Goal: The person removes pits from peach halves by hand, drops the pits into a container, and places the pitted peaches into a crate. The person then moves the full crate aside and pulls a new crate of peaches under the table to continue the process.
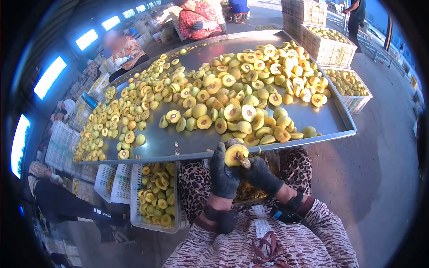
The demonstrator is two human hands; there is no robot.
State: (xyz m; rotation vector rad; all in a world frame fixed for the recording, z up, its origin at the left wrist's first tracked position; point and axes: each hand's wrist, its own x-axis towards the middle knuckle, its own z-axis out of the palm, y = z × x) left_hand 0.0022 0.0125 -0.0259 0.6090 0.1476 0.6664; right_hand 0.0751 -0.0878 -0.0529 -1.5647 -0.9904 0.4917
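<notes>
My left hand [222, 172], in a dark grey glove, is closed around a yellow peach half [233, 156] just past the near edge of the metal table [295, 142]. The cut side of the half faces up, with loose brownish flesh or pit at its right side. My right hand [263, 174], gloved alike, is pinched against that side of the fruit. Whatever its fingers hold is too small and covered to name. On the table lies a broad heap of peach halves [232, 111], many with the pit showing.
Left of my knees stands a white crate [134, 196] of peach halves. Scraps lie in a container [250, 193] between my legs. Filled crates [328, 47] are stacked at the right back. Co-workers sit across the table, and another person [67, 192] is at the left.
</notes>
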